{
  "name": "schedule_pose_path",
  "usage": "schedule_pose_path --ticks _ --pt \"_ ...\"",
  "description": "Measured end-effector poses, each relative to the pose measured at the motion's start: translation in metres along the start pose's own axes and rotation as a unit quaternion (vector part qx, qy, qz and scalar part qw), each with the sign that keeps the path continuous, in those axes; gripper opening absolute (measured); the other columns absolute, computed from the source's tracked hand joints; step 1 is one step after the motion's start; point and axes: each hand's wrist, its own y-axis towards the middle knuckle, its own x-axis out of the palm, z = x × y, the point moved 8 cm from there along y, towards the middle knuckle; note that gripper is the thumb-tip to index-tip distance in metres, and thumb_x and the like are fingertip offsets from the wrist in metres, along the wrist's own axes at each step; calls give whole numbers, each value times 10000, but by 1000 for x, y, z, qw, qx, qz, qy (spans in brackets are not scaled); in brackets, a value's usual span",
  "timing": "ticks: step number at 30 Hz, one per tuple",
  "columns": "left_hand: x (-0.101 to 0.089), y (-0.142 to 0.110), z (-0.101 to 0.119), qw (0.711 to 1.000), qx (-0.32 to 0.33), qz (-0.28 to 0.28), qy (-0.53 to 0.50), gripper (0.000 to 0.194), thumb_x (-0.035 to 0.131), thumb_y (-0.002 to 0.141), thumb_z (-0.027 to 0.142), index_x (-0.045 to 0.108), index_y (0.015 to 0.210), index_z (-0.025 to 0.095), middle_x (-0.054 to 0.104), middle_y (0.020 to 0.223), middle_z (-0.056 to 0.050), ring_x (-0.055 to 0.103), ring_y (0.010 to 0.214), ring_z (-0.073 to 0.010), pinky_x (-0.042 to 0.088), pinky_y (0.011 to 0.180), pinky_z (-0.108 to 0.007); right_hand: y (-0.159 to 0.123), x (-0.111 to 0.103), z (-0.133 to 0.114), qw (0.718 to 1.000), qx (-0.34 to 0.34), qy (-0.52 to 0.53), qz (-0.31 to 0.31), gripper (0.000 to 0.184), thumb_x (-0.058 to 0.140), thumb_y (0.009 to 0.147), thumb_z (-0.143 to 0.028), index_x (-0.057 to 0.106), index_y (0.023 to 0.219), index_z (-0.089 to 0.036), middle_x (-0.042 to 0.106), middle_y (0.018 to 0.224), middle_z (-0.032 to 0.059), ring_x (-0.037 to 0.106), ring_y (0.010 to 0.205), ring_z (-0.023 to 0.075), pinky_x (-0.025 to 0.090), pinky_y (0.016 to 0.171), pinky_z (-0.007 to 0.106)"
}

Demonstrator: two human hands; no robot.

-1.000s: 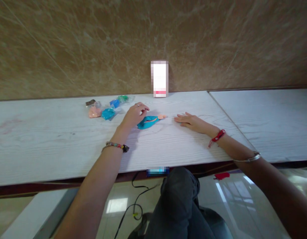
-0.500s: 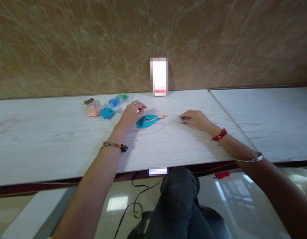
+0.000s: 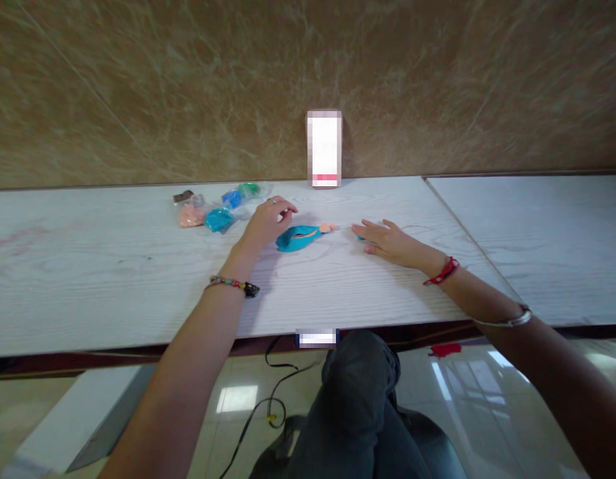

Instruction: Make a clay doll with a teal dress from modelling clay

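A teal clay shape (image 3: 297, 237) with a small peach clay tip (image 3: 328, 228) lies on the white wood-grain table (image 3: 113, 273). My left hand (image 3: 266, 223) rests at its left end, fingers curled over its edge and touching it. My right hand (image 3: 388, 241) lies flat on the table to the right, fingers stretched out and pressing on a small teal clay bit (image 3: 360, 237) that peeks out under the fingertips.
Small bags of clay lie at the back left: peach (image 3: 191, 215), teal (image 3: 219, 219), blue (image 3: 232, 198), green (image 3: 248, 189), and a dark one (image 3: 183, 197). A white box (image 3: 324, 150) stands against the brown marble wall. A second tabletop (image 3: 532, 233) adjoins on the right. A black cable (image 3: 268, 406) lies on the floor.
My right hand curled over the small teal bit half a second ago and has now flattened out over it again. The left hand has stayed at the teal shape.
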Motion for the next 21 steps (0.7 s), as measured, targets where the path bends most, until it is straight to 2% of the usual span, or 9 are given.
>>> schedule_pose_path --ticks 5,9,13,18,21 --pt "0 0 0 1000 -5 -3 -6 210 449 795 143 651 834 182 631 860 -41 568 769 -147 467 772 -294 -4 3 1 998 -41 27 -39 503 404 923 -416 403 1396 -244 465 1408 75 373 1333 246 309 1074 500" --pt "2 0 2 1000 4 -10 -11 208 452 797 141 653 829 183 631 859 -40 566 757 -142 466 771 -292 -3 0 2 999 -29 9 -27 562 401 919 -446 330 1434 -234 374 1465 87 316 1362 259 232 1100 540" --pt "0 0 0 1000 -5 7 -16 204 451 789 132 650 822 167 626 847 -45 568 772 -148 463 767 -290 -7 3 -4 996 -39 16 -74 540 380 921 -465 379 1411 -237 443 1423 84 360 1339 254 254 1094 533" --pt "3 0 -2 1000 -12 -6 -14 215 450 790 130 657 832 169 620 853 -41 562 760 -146 458 757 -290 -5 0 -9 999 -27 -27 -26 574 318 936 -476 292 1450 -223 323 1486 105 301 1368 270 224 1094 564" --pt "2 0 -6 1000 -26 2 -14 223 446 792 128 660 843 160 617 856 -48 558 768 -153 454 752 -295 -13 2 -15 999 -27 -32 -30 538 250 956 -451 296 1447 -237 348 1478 89 307 1366 261 209 1096 573"
